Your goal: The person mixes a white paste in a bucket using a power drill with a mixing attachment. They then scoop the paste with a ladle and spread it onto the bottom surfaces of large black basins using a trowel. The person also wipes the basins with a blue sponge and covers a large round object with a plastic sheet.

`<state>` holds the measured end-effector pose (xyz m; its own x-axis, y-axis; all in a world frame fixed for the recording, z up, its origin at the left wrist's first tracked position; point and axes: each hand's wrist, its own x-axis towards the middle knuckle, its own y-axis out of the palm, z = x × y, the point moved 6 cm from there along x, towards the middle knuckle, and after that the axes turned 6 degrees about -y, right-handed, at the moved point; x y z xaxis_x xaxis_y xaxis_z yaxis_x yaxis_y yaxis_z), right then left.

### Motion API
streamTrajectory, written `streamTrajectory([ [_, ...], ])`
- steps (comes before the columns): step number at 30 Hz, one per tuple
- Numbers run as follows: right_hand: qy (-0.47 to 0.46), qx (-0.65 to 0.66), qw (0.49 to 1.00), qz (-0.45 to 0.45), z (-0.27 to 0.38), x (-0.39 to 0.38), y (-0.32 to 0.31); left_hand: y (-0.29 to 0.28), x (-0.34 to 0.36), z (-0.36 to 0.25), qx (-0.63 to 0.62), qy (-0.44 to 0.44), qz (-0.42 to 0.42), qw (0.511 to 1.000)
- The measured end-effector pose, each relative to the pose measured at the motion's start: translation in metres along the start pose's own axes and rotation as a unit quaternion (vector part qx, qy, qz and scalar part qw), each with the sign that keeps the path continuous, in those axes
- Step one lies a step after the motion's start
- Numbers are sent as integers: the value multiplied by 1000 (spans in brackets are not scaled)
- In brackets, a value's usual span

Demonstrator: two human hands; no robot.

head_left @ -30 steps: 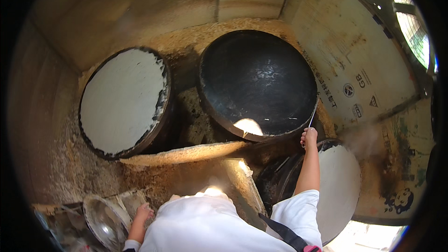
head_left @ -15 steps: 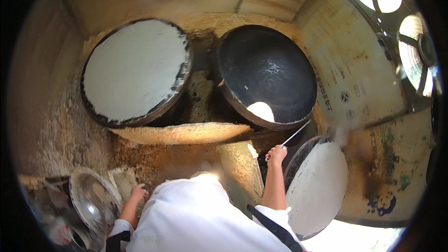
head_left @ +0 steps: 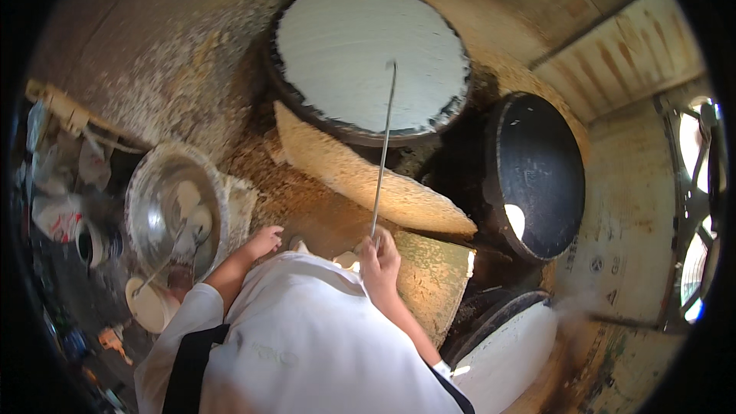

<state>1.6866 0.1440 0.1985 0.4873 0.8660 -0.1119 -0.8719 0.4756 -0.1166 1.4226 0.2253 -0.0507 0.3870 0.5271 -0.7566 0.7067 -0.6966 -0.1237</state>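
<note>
My right hand [head_left: 381, 262] is wrapped round a long thin metal rod [head_left: 385, 147]. The rod points away from me, its small bent tip seen over a large round black griddle [head_left: 289, 94] coated with a smooth white layer [head_left: 349, 38]. Whether the tip touches the layer, I cannot tell. At my front, my left hand [head_left: 264, 241] holds nothing, its fingers loosely bent and apart. Nearest to it is a wide metal bowl [head_left: 156, 218] with pale residue and a ladle-like utensil inside.
A bare black griddle [head_left: 540, 176] stands to the right, and another white-coated one [head_left: 510, 356] lies near right. A curved, crusted ledge [head_left: 368, 180] borders the far griddle. Beside me are a greenish board [head_left: 429, 276] and a cream-coloured tub [head_left: 149, 307]. A fan [head_left: 701, 207] is at far right.
My view has turned left. My right hand has swung the rod from the bare griddle's side to over the white-coated far griddle. My left hand has come forward.
</note>
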Motion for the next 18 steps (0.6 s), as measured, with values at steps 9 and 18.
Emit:
streamTrajectory([
  [9,-110,-296,921,227,12,51,58,-32,-77,18,-3,53,-123,991],
  [18,-147,-590,727,318,21,101,-12,-22,-111,55,-23,43,-247,968],
])
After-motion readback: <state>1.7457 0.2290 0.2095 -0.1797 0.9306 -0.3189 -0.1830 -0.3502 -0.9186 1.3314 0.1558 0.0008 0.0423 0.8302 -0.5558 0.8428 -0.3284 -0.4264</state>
